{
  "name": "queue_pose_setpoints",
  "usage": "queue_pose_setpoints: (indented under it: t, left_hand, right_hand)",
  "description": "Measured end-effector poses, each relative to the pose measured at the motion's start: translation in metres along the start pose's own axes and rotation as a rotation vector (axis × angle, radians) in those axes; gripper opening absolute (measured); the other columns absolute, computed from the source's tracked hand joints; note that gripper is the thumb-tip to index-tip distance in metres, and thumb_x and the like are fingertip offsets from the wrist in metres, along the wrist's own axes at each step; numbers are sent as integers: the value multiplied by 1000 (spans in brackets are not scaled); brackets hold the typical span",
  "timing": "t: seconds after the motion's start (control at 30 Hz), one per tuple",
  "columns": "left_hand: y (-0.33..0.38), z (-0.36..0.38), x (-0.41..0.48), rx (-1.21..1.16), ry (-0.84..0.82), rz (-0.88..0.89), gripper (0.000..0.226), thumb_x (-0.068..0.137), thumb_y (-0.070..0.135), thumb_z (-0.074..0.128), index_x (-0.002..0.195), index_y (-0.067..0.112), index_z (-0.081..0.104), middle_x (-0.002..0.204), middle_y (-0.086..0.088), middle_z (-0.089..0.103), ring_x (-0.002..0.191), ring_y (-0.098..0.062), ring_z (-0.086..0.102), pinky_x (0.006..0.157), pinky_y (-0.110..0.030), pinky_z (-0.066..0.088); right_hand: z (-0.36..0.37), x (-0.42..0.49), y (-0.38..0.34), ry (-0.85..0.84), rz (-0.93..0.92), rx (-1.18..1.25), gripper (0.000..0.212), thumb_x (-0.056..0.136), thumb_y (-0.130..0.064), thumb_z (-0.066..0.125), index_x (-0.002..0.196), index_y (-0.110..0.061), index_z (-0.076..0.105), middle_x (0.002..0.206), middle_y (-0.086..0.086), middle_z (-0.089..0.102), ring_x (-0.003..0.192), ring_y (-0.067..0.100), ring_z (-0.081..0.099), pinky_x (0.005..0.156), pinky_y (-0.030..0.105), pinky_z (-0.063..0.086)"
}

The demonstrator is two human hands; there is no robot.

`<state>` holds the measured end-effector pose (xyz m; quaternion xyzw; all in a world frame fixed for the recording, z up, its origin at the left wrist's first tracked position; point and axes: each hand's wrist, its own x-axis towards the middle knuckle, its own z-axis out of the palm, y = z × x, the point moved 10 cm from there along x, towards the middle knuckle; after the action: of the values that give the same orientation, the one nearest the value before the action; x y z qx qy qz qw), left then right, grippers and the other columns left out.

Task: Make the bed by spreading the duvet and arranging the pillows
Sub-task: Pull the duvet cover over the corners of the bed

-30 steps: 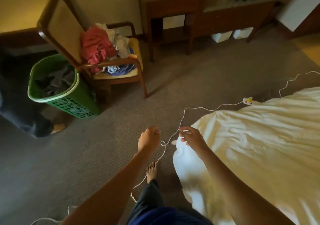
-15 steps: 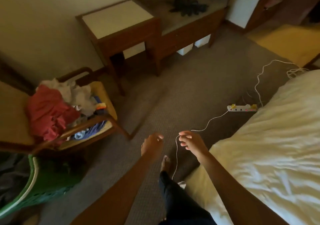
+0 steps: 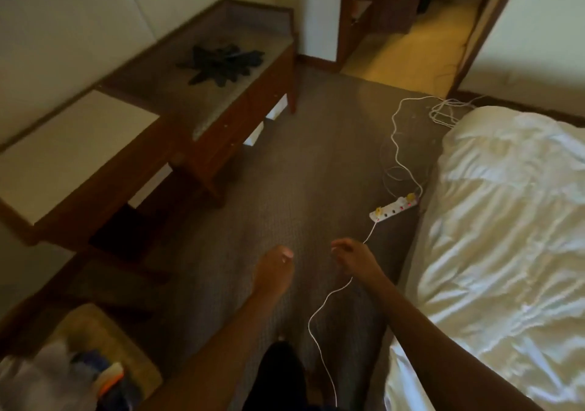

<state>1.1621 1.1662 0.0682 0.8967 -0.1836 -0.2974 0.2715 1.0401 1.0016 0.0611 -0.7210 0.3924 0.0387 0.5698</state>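
We note our right hand (image 3: 353, 257) pinching a thin white cord (image 3: 319, 312), left hand (image 3: 274, 268) loosely curled, empty, beside the rumpled satiny duvet (image 3: 506, 236).

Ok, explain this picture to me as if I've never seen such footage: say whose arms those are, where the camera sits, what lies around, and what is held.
There is no machine here. The camera is worn on a person's head and looks forward and down, so the two bare arms reaching in from below are that person's own. The right hand pinches a thin white cable that runs up to a white power strip on the carpet and hangs down towards the feet. The left hand is held out beside it, and I cannot tell whether it holds anything. On the right is the bed with its rumpled white duvet. On the left stands a low wooden table with a dark object on top.
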Motion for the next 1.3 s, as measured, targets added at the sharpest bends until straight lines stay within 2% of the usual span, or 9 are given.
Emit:
queue_pose_setpoints:
  t: [0.1,0.27,0.37,0.5,0.6,0.9,1.0,1.2,1.3]
  left_hand:
    - [39,1,64,57,-43,33,24,99,14,47,111,15,68,113,-5,67,104,-24,62,94,-38,50]
    - [124,2,183,126,-128,166,23,101,20,44,107,18,66,102,-3,67,89,-19,60,75,-29,45]
    - [182,1,250,152,-176,226,19,100,17,47,103,21,65,98,-3,67,81,-18,58,69,-27,40]
    - [257,6,327,157,-268,288,15,97,12,49,97,21,61,100,-7,67,83,-24,59,70,-27,39]
    - [312,15,370,168,-307,348,17,95,9,51,101,14,66,101,-8,67,92,-26,63,73,-27,41]
    - [490,80,534,281,-354,440,17,94,13,53,103,16,67,104,-7,70,95,-27,64,80,-32,47]
    - [554,100,583,269,-370,443,15,93,13,55,99,18,67,102,-7,70,93,-27,64,79,-32,48]
    - [676,131,671,239,-418,487,18,94,7,52,103,10,68,99,-7,69,91,-23,63,70,-25,38]
    - [733,157,725,249,-432,498,17,92,9,53,98,15,68,98,-7,70,92,-26,65,74,-31,47]
  right_hand:
    - [-29,47,-10,59,60,65,15,98,-14,57,111,-18,63,95,-2,66,83,8,63,73,21,50]
    - [-86,137,-37,173,115,152,15,98,-13,57,111,-18,64,98,3,69,89,15,67,78,29,54]
    - [-127,186,-52,291,162,214,13,95,-13,59,98,-23,65,84,3,68,71,13,64,68,28,52]
    - [-184,251,-64,397,173,295,9,87,-17,65,89,-25,67,80,5,70,75,22,67,79,44,56]
    - [-225,281,-80,458,200,349,10,94,-8,61,98,-15,66,81,4,68,72,16,67,69,26,51]
    - [-393,436,-85,592,222,426,11,95,-11,56,95,-19,64,80,7,69,73,22,66,67,31,51]
    - [-453,485,-94,597,240,458,14,97,-10,54,93,-19,64,77,6,67,68,18,63,56,19,47]
    - [-563,580,-104,627,287,490,15,95,-8,56,90,-19,65,70,0,61,52,6,57,43,15,38]
    - [-622,628,-111,647,299,475,13,96,-6,54,99,-15,63,75,-1,64,56,7,60,44,11,41]
